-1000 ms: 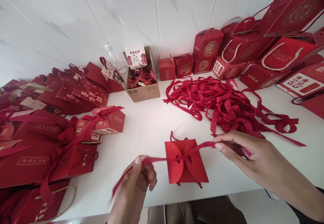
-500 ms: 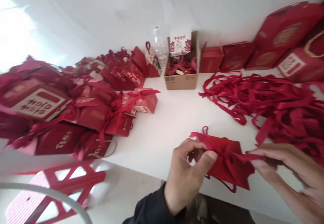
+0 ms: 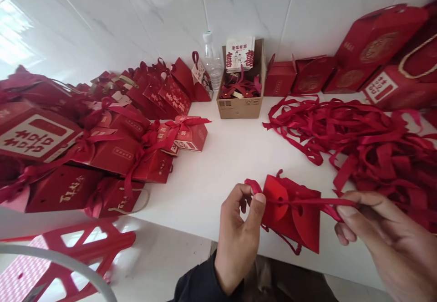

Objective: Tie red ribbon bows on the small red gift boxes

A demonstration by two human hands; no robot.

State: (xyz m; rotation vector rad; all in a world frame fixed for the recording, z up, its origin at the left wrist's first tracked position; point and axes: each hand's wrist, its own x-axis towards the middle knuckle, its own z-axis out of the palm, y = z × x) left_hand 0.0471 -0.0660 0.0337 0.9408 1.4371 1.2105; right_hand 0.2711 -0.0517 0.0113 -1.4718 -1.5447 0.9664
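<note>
A small red paper gift box (image 3: 290,215) with rounded flaps lies on the white table (image 3: 218,165) near its front edge. A red ribbon (image 3: 300,201) runs across its top. My left hand (image 3: 239,229) pinches the ribbon's looped left end just left of the box. My right hand (image 3: 382,233) pinches the ribbon's right end between thumb and fingers, to the right of the box. The ribbon is stretched taut between both hands.
A heap of loose red ribbons (image 3: 368,142) covers the table's right side. Finished red boxes tied with ribbons (image 3: 119,142) pile up on the left. A cardboard carton (image 3: 241,92) and a plastic bottle (image 3: 211,63) stand at the back by the wall, with red bags (image 3: 378,60) at the right.
The view swung left. My left hand came up from below the table edge to the box's left side and holds a ribbon loop; the ribbon is now pulled straight across the box.
</note>
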